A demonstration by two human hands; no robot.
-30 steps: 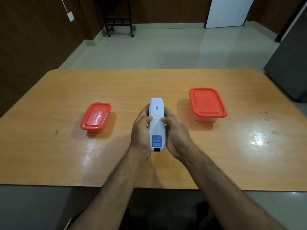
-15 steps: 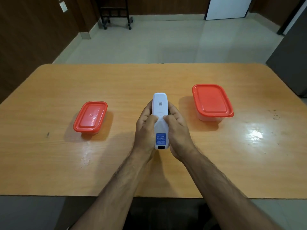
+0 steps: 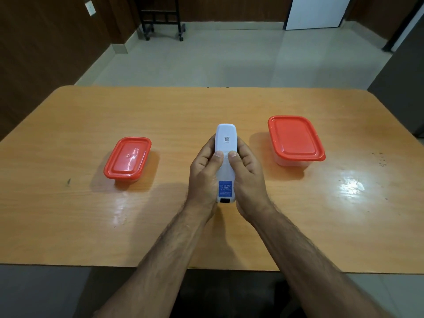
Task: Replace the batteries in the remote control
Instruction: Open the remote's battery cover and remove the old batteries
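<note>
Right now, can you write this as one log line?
step: opening cover | remote control: back up, cover shut | left hand, right hand: grip it, thumbs on back

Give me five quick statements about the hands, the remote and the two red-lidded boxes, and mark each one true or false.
1. Both hands grip the remote. True: the left hand and right hand wrap its sides.
2. The remote lies flat on the table. False: it is held in the hands above the table.
3. Both thumbs press on the remote's back. True.
4. The left box is bigger than the right box. False: the right one looks bigger.
5. The right box has its lid off. False: both red lids are on.
</note>
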